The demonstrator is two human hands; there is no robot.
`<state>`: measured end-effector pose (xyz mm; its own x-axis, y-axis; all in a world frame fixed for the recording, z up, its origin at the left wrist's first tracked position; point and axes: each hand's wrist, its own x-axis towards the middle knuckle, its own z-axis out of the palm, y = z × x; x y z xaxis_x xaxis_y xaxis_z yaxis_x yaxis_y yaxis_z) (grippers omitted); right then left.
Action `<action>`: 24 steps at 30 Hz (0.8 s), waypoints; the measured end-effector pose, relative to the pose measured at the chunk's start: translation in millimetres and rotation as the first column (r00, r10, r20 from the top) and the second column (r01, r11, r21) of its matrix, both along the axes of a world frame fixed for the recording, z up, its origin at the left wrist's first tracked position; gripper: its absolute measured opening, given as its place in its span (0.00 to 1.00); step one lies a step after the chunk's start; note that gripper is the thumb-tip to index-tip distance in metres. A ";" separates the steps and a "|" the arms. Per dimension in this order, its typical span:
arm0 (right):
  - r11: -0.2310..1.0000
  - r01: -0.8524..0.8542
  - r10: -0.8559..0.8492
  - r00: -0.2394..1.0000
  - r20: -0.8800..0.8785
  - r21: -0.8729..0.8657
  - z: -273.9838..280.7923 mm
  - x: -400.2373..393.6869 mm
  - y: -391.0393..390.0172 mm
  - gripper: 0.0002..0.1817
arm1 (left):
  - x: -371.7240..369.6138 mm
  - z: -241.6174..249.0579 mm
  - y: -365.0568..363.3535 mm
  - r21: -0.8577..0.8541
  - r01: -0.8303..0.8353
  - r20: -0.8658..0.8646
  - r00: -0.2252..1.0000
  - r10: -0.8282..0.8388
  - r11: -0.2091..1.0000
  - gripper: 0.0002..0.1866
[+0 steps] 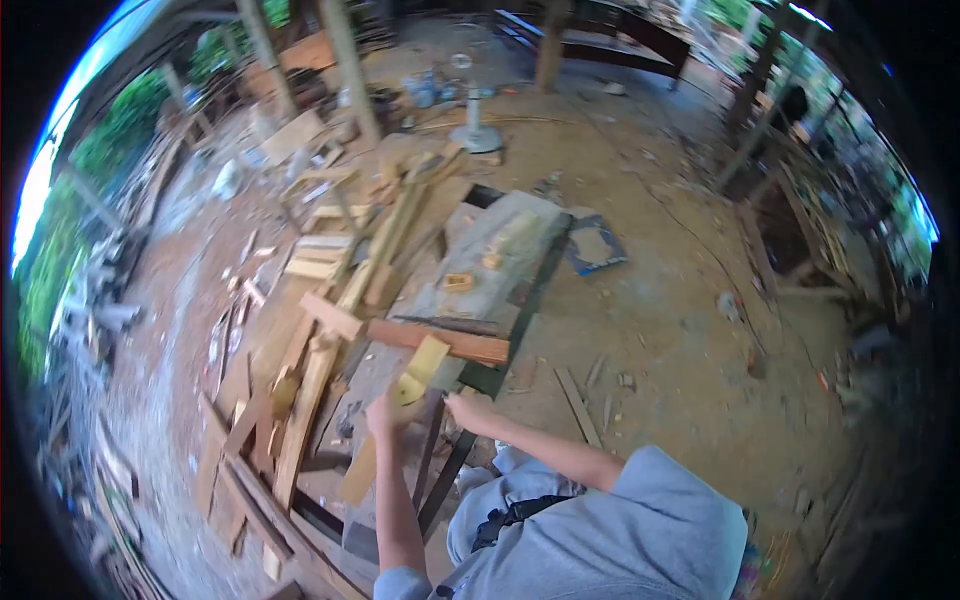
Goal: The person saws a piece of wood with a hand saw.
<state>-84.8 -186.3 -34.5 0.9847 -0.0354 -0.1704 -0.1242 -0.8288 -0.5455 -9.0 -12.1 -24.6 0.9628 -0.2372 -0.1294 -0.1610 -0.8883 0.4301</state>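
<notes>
My left hand point(385, 415) is closed around a pale, flat wooden board point(428, 358), which slants from beside my left forearm up to a reddish-brown beam point(440, 340). A small yellow rounded patch shows on the board just by my left fingers; I cannot make out what it is. My right hand point(465, 412) is closed a little to the right of the board. A tiny dark spot shows at its fingertips, too small to name. The beam lies across the near part of a grey, dusty workbench point(430, 300).
On the bench sits a small yellowish wooden block point(458, 282). Long planks point(390, 235) and offcuts are piled along the left. A blue-edged flat packet point(597, 245) lies on the dirt floor at right. Behind stands a pedestal fan point(475, 130), near wooden posts point(350, 70).
</notes>
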 end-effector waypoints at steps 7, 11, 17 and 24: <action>0.989 -0.012 0.020 0.998 -0.052 0.151 -2.2 -58.9 -27.0 0.13 | 1.1 -10.1 -1.2 0.038 0.041 0.105 0.993 -0.045 0.998 0.31; 0.985 -0.088 0.085 0.996 0.026 0.146 19.4 -7.2 -3.1 0.10 | 0.6 -9.4 -3.7 0.023 0.018 0.114 0.993 -0.020 1.000 0.29; 0.991 -0.025 0.015 0.997 0.074 0.135 26.3 -20.7 -4.0 0.12 | 0.2 -1.6 -4.1 0.062 0.024 0.134 0.991 -0.032 0.998 0.28; 0.956 0.037 -0.013 0.996 -0.086 0.291 -17.5 -26.7 -12.3 0.11 | -2.5 -9.6 2.1 -0.080 0.070 0.190 0.980 -0.053 0.994 0.31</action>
